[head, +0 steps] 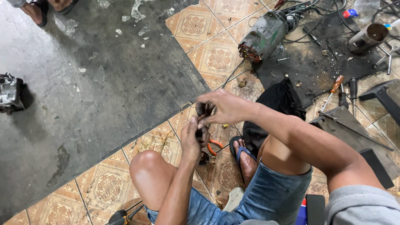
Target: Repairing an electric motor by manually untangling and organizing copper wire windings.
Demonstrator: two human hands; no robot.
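Mostly hidden, a small dark part (203, 121) (copper-tinged) sits between both hands (225, 109).

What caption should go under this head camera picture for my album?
Sitting on a patterned tile floor, a person's left hand and right hand grip a small dark part near a grey motor.

Both hands meet over the tiled floor (216, 58): left hand (191, 139) and right hand (223, 107) pinch a small dark part (203, 121); orange pliers (214, 146) lie below, motor (263, 35) beyond
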